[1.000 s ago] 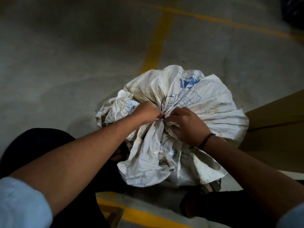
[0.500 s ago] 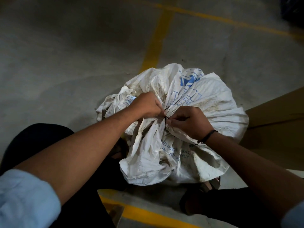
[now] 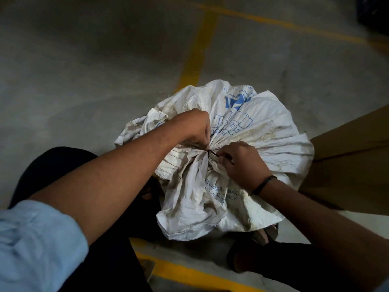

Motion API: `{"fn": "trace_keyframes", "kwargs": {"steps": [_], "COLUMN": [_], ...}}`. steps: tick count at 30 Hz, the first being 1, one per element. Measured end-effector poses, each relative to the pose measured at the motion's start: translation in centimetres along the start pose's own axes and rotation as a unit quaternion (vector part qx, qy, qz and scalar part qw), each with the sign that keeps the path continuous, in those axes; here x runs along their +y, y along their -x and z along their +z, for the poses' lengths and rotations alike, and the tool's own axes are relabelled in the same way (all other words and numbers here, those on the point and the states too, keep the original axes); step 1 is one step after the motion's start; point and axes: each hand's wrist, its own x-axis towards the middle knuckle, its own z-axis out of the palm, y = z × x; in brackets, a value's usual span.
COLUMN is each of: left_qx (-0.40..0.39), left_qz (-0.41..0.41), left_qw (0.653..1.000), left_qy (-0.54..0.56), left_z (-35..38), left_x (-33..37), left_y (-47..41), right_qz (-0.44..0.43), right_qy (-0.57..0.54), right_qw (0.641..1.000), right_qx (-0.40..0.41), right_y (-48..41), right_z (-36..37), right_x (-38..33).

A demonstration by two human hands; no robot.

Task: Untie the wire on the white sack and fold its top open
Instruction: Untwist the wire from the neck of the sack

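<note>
Untying step underway, centre frame: left hand (image 3: 194, 131) pinched sack (image 3: 242, 148) neck; right hand (image 3: 242, 163) fingers closed on wire (image 3: 214, 154) end. Next: unwind wire, then fold top open.

Both forearms were bare from the elbow down. The left arm wore a pale blue fabric shirt sleeve (image 3: 35, 245), rolled or pushed up to the elbow, with soft creases across it. A sliver of matching pale blue sleeve (image 3: 382, 286) showed at the right arm, at the frame's lower right corner. A thin black cord wristband (image 3: 264, 184) circled the right wrist, just behind the right hand (image 3: 244, 163). The left hand (image 3: 194, 128) carried no band or ring that could be made out. Dark, near-black trousers (image 3: 52, 165) covered both legs.
</note>
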Motion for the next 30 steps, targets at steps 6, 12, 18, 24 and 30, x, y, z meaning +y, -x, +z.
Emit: {"fn": "trace_keyframes", "kwargs": {"steps": [6, 12, 18, 24, 30], "left_qx": [-0.028, -0.033, -0.030, -0.024, -0.053], "left_qz": [-0.001, 0.044, 0.065, 0.079, 0.082], "left_qw": [0.999, 0.998, 0.997, 0.996, 0.994], "left_qy": [-0.028, -0.023, 0.027, 0.041, 0.056], "left_z": [0.3, 1.2, 1.3, 1.3, 1.0], "left_x": [0.8, 0.0, -1.5, -1.8, -2.2], "left_y": [-0.8, -1.4, -0.9, -0.5, -0.8], "right_qz": [0.030, 0.071, 0.186, 0.222, 0.266], "right_qy": [0.029, -0.039, -0.233, -0.298, -0.314], "right_qw": [0.999, 0.995, 0.952, 0.927, 0.911], "right_qx": [-0.032, -0.053, -0.074, -0.056, -0.033], "right_y": [0.1, -0.5, -0.4, 0.2, 0.3], "right_z": [-0.1, -0.2, 0.9, 2.2, 3.2], "right_x": [-0.5, -1.1, -1.6, -2.2, -1.9]}}
